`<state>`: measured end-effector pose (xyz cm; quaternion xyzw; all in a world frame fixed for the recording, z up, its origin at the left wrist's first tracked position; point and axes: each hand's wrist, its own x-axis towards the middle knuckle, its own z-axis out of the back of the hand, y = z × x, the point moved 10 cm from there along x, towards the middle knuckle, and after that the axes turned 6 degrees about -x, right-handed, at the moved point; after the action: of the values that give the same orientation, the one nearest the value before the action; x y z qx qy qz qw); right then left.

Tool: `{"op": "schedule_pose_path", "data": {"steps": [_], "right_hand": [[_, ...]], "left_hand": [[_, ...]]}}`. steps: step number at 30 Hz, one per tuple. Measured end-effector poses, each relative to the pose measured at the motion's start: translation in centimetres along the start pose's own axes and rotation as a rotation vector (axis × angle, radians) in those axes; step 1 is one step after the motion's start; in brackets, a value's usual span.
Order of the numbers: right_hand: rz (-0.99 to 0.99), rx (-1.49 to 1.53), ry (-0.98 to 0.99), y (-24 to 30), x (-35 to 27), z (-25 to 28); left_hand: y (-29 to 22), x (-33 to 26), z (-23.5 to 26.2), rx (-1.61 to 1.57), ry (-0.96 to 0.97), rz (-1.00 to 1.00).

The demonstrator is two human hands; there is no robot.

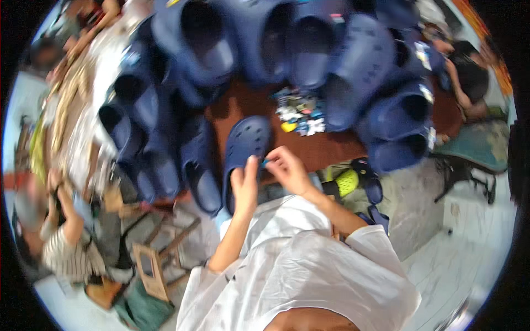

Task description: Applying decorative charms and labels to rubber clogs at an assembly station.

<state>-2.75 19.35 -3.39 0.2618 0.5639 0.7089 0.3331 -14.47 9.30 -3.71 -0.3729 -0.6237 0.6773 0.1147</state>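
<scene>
A navy clog (247,135) with holes across its toe lies at the near edge of the brown tabletop, toe pointing away from me. My left hand (244,186) is closed on its side near the foot opening; part of the grip is hidden. Just right of it, my right hand (289,171) pinches a small bluish piece (265,164), too small to name, beside the clog. Beyond my hands lies a pile of small white, blue and yellow pieces (301,112). Another navy clog (200,160) rests to the left of the held one.
Many navy clogs (361,66) ring the far and side parts of the brown table (331,148). Below its right edge are a lime-green clog (346,183) and dark ones. A wooden frame (150,270) stands lower left. Other people sit at both sides; a green stool (477,144) is right.
</scene>
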Motion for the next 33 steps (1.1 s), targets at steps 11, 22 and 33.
{"op": "schedule_pose_path", "data": {"steps": [11, 22, 33], "right_hand": [[-0.084, 0.275, 0.175, 0.6, 0.5, -2.6], [-0.111, 0.383, 0.201, 0.9, 0.8, -2.2], [-0.133, 0.222, 0.275, 1.2, 0.8, -1.7]], "left_hand": [[-0.7, -0.2, 1.3, -0.467, 0.141, 0.109], [-0.8, -2.7, 0.1, -0.553, 0.100, 0.001], [0.1, -3.9, 0.2, -0.407, 0.078, -0.072]]}}
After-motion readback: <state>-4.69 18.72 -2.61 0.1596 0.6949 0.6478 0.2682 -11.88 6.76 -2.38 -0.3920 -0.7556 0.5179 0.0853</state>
